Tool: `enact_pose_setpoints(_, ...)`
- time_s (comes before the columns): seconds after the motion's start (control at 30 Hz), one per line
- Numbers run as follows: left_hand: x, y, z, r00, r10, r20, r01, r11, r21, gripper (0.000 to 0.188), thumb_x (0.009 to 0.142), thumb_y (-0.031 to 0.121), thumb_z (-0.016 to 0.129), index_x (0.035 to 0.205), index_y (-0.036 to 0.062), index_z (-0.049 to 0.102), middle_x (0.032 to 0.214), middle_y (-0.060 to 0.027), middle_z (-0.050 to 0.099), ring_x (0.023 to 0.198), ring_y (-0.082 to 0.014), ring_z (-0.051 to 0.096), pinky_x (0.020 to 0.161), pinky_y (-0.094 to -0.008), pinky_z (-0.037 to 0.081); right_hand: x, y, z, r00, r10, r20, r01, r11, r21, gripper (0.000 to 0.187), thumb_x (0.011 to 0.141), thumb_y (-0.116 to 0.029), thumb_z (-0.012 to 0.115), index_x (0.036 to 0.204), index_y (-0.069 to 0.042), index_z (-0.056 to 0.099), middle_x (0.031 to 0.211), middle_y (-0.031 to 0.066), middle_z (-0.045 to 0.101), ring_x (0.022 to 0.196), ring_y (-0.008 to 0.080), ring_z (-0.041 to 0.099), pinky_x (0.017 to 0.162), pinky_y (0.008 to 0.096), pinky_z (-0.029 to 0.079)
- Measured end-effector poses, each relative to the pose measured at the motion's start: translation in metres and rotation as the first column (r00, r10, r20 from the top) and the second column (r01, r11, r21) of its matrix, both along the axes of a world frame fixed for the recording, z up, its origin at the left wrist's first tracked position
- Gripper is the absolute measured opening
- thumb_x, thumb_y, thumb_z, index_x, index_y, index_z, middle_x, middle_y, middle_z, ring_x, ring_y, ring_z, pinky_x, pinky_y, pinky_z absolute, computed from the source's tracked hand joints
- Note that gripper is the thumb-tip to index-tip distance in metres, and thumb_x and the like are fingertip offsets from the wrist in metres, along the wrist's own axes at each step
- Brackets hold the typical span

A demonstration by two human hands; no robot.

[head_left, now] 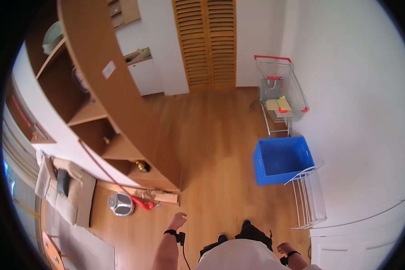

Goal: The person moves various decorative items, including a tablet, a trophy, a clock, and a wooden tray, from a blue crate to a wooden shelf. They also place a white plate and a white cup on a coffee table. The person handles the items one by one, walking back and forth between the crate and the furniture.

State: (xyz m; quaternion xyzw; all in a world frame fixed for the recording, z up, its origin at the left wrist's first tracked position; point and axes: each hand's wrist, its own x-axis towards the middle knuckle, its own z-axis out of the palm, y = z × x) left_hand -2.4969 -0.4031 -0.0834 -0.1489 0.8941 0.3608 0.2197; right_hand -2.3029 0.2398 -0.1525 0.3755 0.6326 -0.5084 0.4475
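My left hand hangs in front of me at the lower middle, above the wooden floor. Its fingers are loosely bent and slightly apart, with nothing in them. Nearest to it is the front end of some light wooden boards at the foot of the tall shelf. At my right side, my right hand is also empty, its fingers loosely bent. A white wire rack stands ahead of that hand, against the wall. Each wrist wears a black band. Neither hand touches anything.
A tall brown shelf rises on the left, a red-ended pole and grey-white scale by its base. A blue crate and shopping cart line the right wall. Farther left is a beige sofa; louvred doors stand ahead.
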Motion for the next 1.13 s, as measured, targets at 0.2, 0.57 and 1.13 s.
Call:
enact_pose_setpoints(0.2,-0.148,0.007,0.033,0.994,-0.069,-0.082,0.064,0.996,-0.058,0.038,0.070,0.016,0.067,0.108,0.0144,0.068,0.081,-0.0097,0.067,0.080,-0.0257,0.065,0.075,-0.0368,0.052,-0.112,-0.032,-0.002,0.954,0.300,-0.007,-0.300,0.952,-0.051,0.025,0.086,-0.009,0.051,0.062,-0.010,0.050,0.055,-0.0011,0.045,0.047,0.0108,0.044,0.044,0.0281,0.034)
enact_pose_setpoints(0.57,-0.152,-0.063,-0.005,0.901,0.162,0.403,-0.156,0.987,-0.047,0.035,0.073,0.024,0.071,0.106,0.0126,0.071,0.096,-0.0111,0.071,0.091,-0.0223,0.067,0.082,-0.0341,0.054,-0.528,-0.045,-0.043,0.600,0.784,-0.160,-0.654,0.595,0.467,0.018,0.087,-0.011,0.054,0.082,-0.004,0.070,0.080,0.0055,0.069,0.069,0.0186,0.066,0.063,0.0325,0.054)
enact_pose_setpoints(1.13,-0.483,-0.093,-0.090,0.995,0.010,0.099,-0.031,0.977,0.212,0.034,0.079,0.022,0.061,0.110,0.0080,0.067,0.108,-0.0143,0.066,0.095,-0.0249,0.062,0.082,-0.0385,0.049,-0.904,-0.192,-0.035,-0.602,0.754,-0.263,-0.642,-0.260,0.721,0.031,0.091,-0.031,0.054,0.104,-0.005,0.066,0.097,0.0133,0.069,0.088,0.0249,0.065,0.083,0.0389,0.052)
